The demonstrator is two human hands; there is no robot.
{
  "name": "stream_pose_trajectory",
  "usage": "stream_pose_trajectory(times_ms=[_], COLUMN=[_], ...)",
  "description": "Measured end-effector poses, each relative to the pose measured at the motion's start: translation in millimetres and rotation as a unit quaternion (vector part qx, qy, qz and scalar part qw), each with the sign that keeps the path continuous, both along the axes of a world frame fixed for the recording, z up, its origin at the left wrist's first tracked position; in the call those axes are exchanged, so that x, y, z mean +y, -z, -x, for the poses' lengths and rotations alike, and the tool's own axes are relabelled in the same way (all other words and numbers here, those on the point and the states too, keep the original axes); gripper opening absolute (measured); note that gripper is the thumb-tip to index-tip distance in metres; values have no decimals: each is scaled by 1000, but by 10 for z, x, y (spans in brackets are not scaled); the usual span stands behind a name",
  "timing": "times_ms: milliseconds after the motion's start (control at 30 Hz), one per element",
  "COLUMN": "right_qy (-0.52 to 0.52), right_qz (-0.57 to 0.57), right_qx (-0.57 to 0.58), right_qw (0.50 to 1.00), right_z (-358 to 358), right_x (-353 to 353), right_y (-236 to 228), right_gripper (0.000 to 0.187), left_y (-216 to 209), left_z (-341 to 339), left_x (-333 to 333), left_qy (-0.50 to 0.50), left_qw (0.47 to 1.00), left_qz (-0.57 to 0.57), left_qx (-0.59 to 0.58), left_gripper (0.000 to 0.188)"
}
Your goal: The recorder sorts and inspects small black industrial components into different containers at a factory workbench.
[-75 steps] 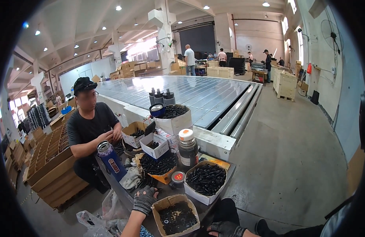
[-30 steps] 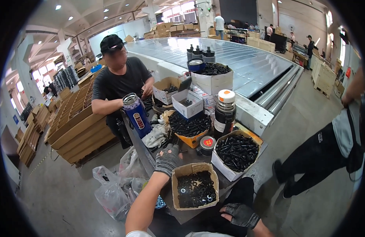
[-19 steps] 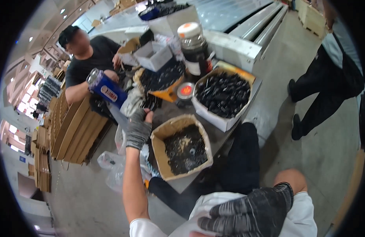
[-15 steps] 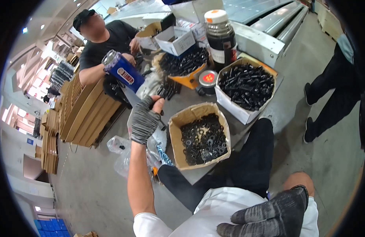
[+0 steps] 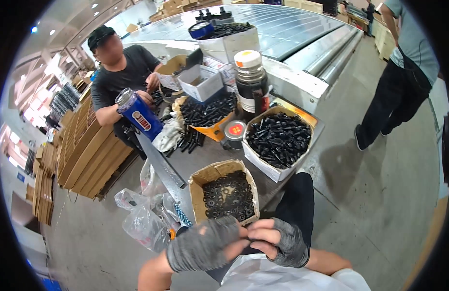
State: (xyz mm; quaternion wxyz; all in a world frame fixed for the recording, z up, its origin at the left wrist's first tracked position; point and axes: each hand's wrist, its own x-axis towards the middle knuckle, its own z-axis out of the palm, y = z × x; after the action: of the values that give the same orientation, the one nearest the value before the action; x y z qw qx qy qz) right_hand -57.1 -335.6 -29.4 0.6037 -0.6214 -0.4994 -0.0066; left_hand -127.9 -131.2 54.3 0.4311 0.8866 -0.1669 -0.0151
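Observation:
My left hand (image 5: 205, 244) and my right hand (image 5: 279, 241), both in grey gloves with bare fingertips, meet fingertip to fingertip in front of my lap. Their fingers are bent and pinched together. Anything between them is too small or blurred to make out. Just beyond the hands stands an open cardboard box (image 5: 201, 175) with black washers (image 5: 229, 196) low inside it. To its upper right is a white box (image 5: 266, 167) heaped with black bolts (image 5: 279, 138).
A round tin (image 5: 234, 132), a large jar (image 5: 251, 87) and another heap of black bolts (image 5: 210, 110) stand farther back. A co-worker (image 5: 122, 72) sits at far left beside a blue can (image 5: 139, 114). Plastic bags (image 5: 142, 223) hang at left. Another person (image 5: 394, 82) stands right.
My left hand has come back from the loose bolts near the white cloth to my lap. My right hand has risen from beside my body to meet it. The view has shifted.

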Motion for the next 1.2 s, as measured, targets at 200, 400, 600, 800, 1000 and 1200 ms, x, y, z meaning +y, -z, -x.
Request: stream_pose_trajectory(times_ms=[200,400,600,800,1000,1200], right_qy=[32,38,-32,40,50,52], right_qz=[0,-3,39,1,-11,-21], right_qx=[161,239,333,472,441,505], right_qw=[987,970,942,881,896,861], right_z=[168,113,108,41,36,129], right_x=[22,18,-95,-269,-408,-435], right_y=[191,257,345,404,576,573], right_gripper=[27,23,18,14,20,26], left_y=[147,322,405,75,243,464], left_z=[145,170,181,-275,-583,-698], left_x=[-112,-395,-345,167,376,328], left_qy=[-37,-140,-134,-132,-26,35], left_qw=[999,986,979,976,964,969], left_qz=[-14,-81,-64,-162,-260,-243], left_qx=[22,-50,-136,-64,51,-2], left_gripper=[27,28,23,40,47,35])
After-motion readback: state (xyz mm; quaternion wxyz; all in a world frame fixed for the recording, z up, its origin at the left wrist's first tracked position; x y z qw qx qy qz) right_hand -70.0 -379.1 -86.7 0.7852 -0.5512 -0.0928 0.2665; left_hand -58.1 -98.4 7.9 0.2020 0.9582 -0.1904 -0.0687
